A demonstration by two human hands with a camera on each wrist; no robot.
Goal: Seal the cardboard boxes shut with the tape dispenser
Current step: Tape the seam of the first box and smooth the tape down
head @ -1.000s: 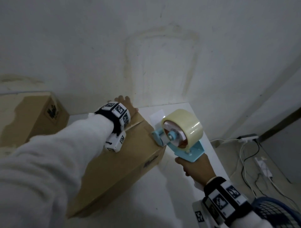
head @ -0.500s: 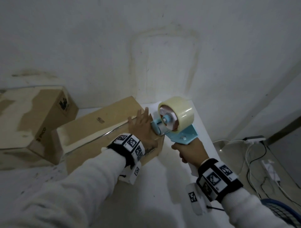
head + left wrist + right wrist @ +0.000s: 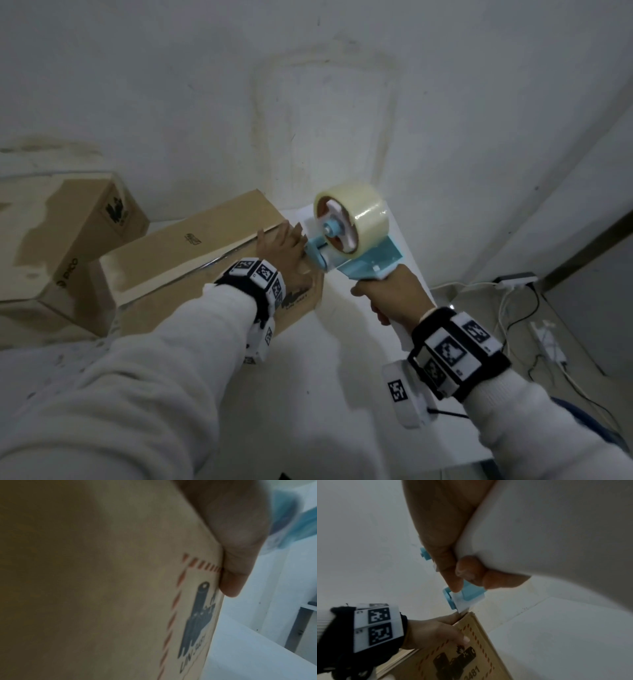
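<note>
near box: the long cardboard box [image 3: 178,253] lies on your counter [image 3: 308,394], its long axis running from lower left up to the far right corner by the wall
box end: the printed end face [image 3: 193,622] with its red dashed frame faces toward you and to the right
second box: another cardboard box [image 3: 68,240] sits to the left, touching or just beside the first; that makes two boxes
tape dispenser: one blue tape dispenser [image 3: 356,253], roll uppermost, nose pointing left at the near box's right end, handle pointing down and back toward you
dispenser nose: its white blade edge [image 3: 462,605] is just at the box's top corner; contact cannot be told
left grip: your left hand [image 3: 284,246] lies flat, fingers spread, on the top right end of the near box, thumb over the edge
right grip: your right hand [image 3: 394,298] is wrapped round the dispenser's handle
floor: cables [image 3: 513,308] lie at the right
</note>
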